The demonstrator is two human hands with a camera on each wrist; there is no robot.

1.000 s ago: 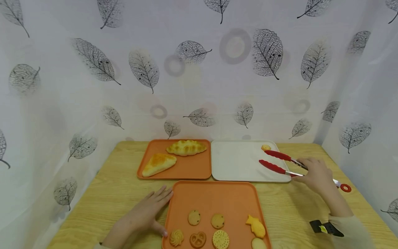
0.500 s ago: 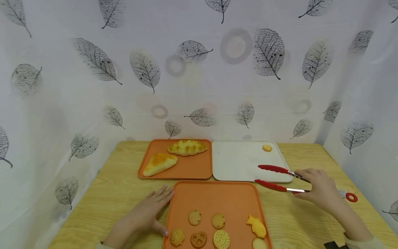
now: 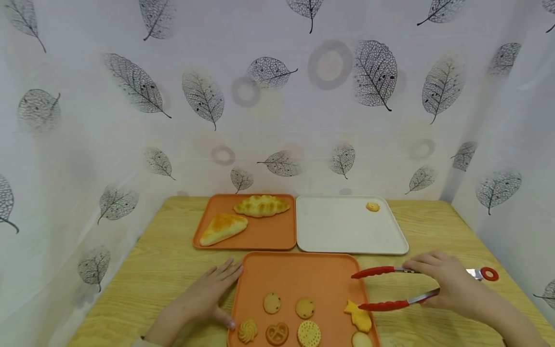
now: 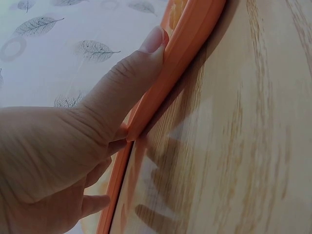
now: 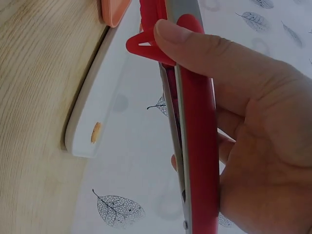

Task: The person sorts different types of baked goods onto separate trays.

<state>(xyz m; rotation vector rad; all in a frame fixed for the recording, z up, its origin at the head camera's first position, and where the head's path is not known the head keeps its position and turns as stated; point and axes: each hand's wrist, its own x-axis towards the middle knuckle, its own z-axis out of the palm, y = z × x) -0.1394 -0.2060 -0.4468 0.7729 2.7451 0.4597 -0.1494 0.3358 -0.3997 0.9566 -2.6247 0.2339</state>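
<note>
My right hand (image 3: 451, 284) grips a pair of red-tipped metal tongs (image 5: 200, 136) around the middle, thumb on the red handle in the right wrist view. The tongs' arms are spread; one red tip lies over the fish-shaped cookie (image 3: 360, 320), the other above the right rim of the near orange tray (image 3: 299, 274). Nothing sits between the tips. My left hand (image 3: 204, 294) rests at that tray's left edge with fingers extended. In the left wrist view its thumb (image 4: 131, 68) touches the rim. A pretzel cookie (image 3: 277, 333) and several other cookies lie on the tray.
Behind stand an orange tray (image 3: 277, 236) with a braided bread (image 3: 261, 206) and a triangular bread (image 3: 223, 229), and a white tray (image 3: 338, 226) with one small cookie (image 3: 372, 206) at its far right. A leaf-patterned curtain (image 3: 286, 120) surrounds the wooden table.
My right hand has drawn the tongs back from the white tray toward the near orange tray, and their arms have spread wider. The small cookie stays on the white tray. My left hand keeps its place.
</note>
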